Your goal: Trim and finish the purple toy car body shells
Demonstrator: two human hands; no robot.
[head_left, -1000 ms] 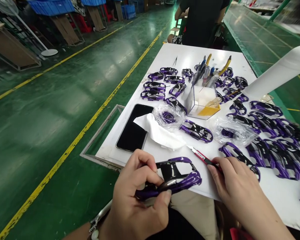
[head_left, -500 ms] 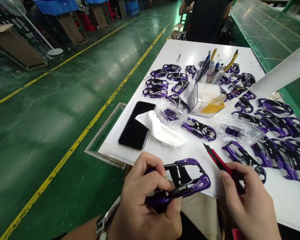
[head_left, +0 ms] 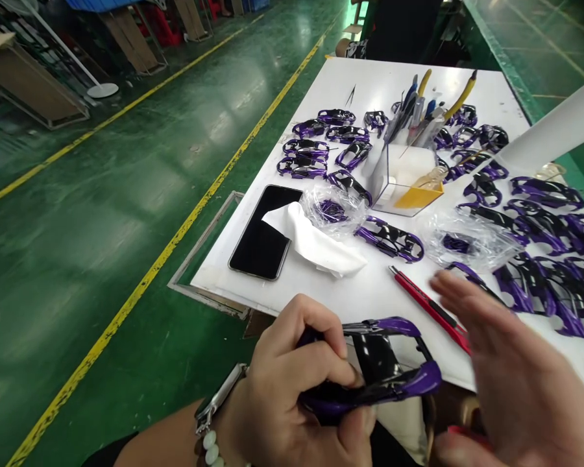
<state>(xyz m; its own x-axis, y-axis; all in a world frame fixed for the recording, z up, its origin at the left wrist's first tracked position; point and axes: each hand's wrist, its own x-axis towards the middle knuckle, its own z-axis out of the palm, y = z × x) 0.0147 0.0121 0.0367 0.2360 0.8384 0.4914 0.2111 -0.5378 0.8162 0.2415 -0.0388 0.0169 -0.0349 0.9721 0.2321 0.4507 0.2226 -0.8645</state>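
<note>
My left hand (head_left: 299, 379) is closed round a purple and black toy car body shell (head_left: 377, 358), its open frame end pointing right, over the table's front edge. To its right, my right hand (head_left: 520, 373) is open and slightly blurred, its fingers stretched out and apart from the shell. A red utility knife (head_left: 431, 306) lies on the white table beside that hand, tip toward the far left; its near end is by the hand. Another car body shell (head_left: 390, 239) rests behind the knife. Part of a red thing (head_left: 467, 436) shows below my right hand, mostly hidden.
A black phone (head_left: 260, 237) and a white cloth (head_left: 316, 243) lie at the left. A clear tool holder (head_left: 403, 178) stands mid-table near a slanted white tube (head_left: 555, 123). Plastic bags (head_left: 472, 240) and several shells surround it. A person (head_left: 406, 29) sits beyond.
My right hand has let go of the utility knife, which now lies on the table, and its fingers have opened. My left hand still holds the shell, slightly further right in view.
</note>
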